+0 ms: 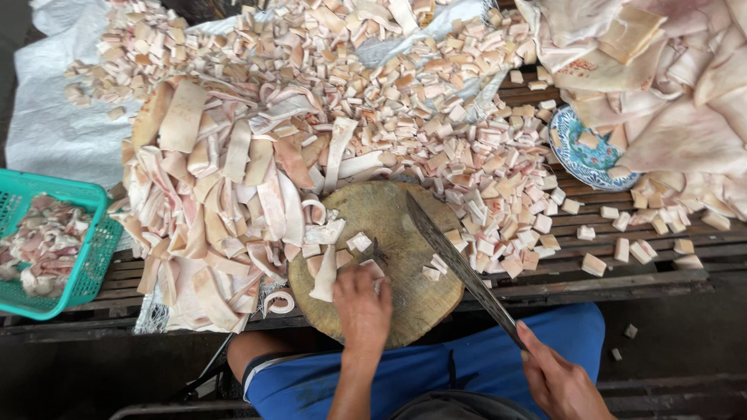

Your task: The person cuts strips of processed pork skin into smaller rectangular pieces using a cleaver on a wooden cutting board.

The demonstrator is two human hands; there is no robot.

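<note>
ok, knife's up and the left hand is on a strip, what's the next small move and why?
Probably bring the knife down across the strip beside the left hand. The right hand holds the blade raised over the round board, and the strip is uncut while cubes lie piled beyond.

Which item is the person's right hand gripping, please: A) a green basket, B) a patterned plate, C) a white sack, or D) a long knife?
D: the right hand grips the handle of the long knife, whose blade slants over the round wooden chopping block.
</note>
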